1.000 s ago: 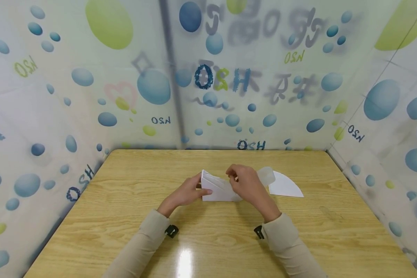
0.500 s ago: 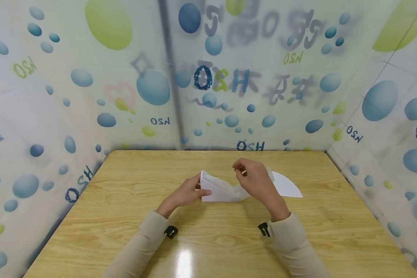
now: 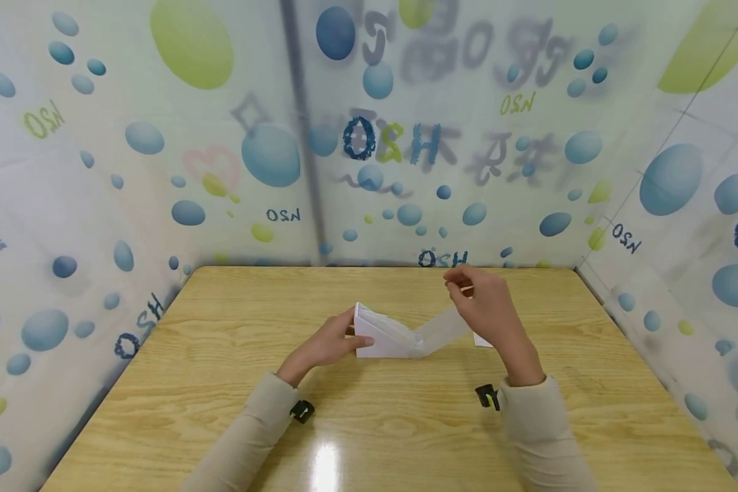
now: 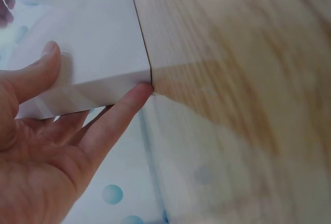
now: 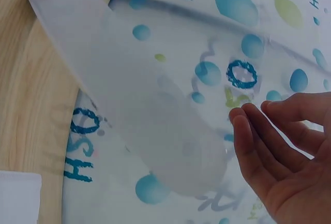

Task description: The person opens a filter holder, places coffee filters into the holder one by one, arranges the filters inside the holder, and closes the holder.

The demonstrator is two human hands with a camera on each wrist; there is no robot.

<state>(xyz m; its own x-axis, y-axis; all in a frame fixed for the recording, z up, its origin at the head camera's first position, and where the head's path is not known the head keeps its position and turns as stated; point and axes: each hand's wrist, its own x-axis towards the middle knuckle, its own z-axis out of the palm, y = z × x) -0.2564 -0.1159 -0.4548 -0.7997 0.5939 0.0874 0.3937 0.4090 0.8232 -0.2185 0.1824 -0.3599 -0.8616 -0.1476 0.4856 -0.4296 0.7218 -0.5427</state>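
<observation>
A white folded paper packet [image 3: 384,347] with flat sides and a crisp edge lies left of centre on the table. My left hand [image 4: 51,151] grips its left end, thumb on the broad face and fingers spread along the narrow side. From the packet's right end a translucent strip [image 3: 445,333] rises to the right. That strip [image 5: 170,146] has a rounded free end, close beside my right hand [image 5: 289,157]. In the head view the right hand [image 3: 487,304] is raised, fingers loosely curled, with nothing visible between them.
A white fan-shaped sheet [image 3: 482,340] lies on the table, mostly hidden behind the right hand. The wooden table [image 3: 369,424] ends at a patterned fabric wall [image 3: 252,239] at the back, with more patterned walls on both sides.
My right hand has moved right and up, away from the packet, uncovering more of the translucent strip and covering most of the fan-shaped sheet. The left hand and packet stay put.
</observation>
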